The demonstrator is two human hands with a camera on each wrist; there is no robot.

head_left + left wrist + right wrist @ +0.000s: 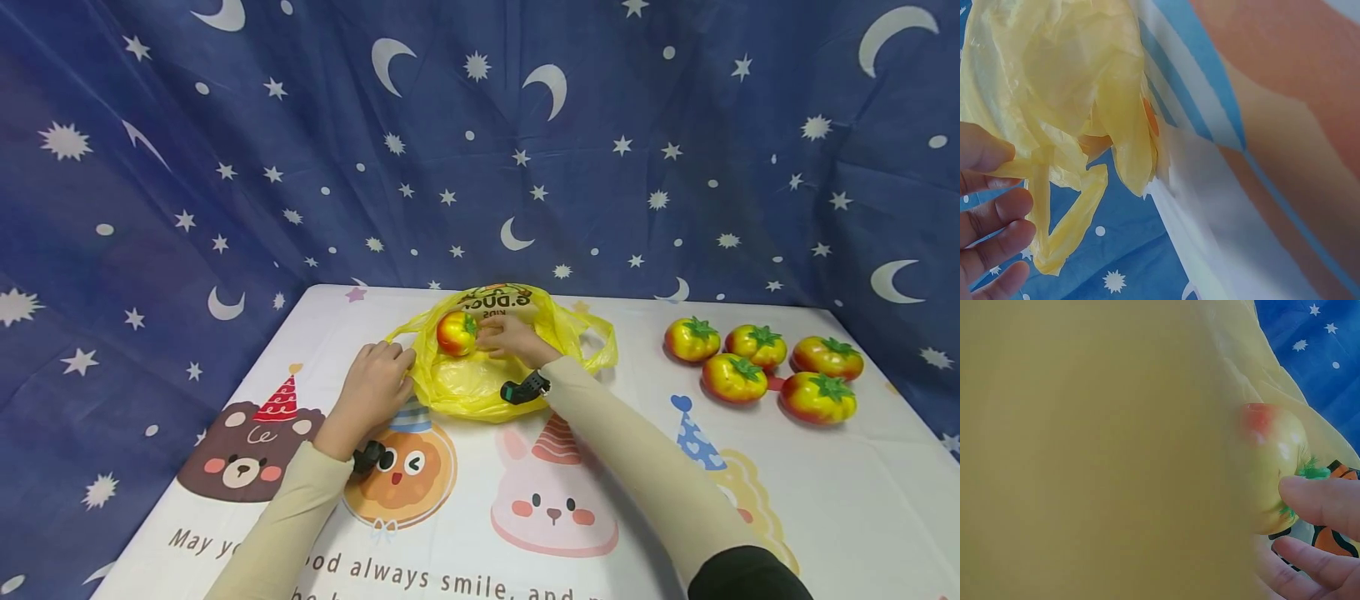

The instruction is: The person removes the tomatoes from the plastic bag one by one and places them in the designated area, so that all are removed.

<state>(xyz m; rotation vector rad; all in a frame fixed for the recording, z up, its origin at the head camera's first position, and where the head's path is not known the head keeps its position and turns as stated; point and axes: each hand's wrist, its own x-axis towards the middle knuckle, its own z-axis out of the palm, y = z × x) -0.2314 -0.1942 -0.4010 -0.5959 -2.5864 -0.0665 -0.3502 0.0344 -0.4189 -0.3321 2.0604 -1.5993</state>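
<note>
A yellow plastic bag (pixel 468 387) with black print lies at the back middle of the table, its mouth facing me. At its left side, my left hand (pixel 375 383) pinches a bag handle (pixel 1038 206) between thumb and forefinger. My right hand (pixel 513 337) reaches inside the bag, beside a red-and-yellow toy tomato (pixel 453 333) with green leaves. In the right wrist view, the thumb lies at the tomato (pixel 1275 450) near its leaves, and the other fingers are extended below it. Blurred yellow plastic covers much of that view.
Several more toy tomatoes (pixel 735 379) stand grouped at the right of the table. The white tablecloth (pixel 450 554) carries printed cartoon animals and lettering. Blue curtains (pixel 465 167) with moons and stars hang behind and to the left.
</note>
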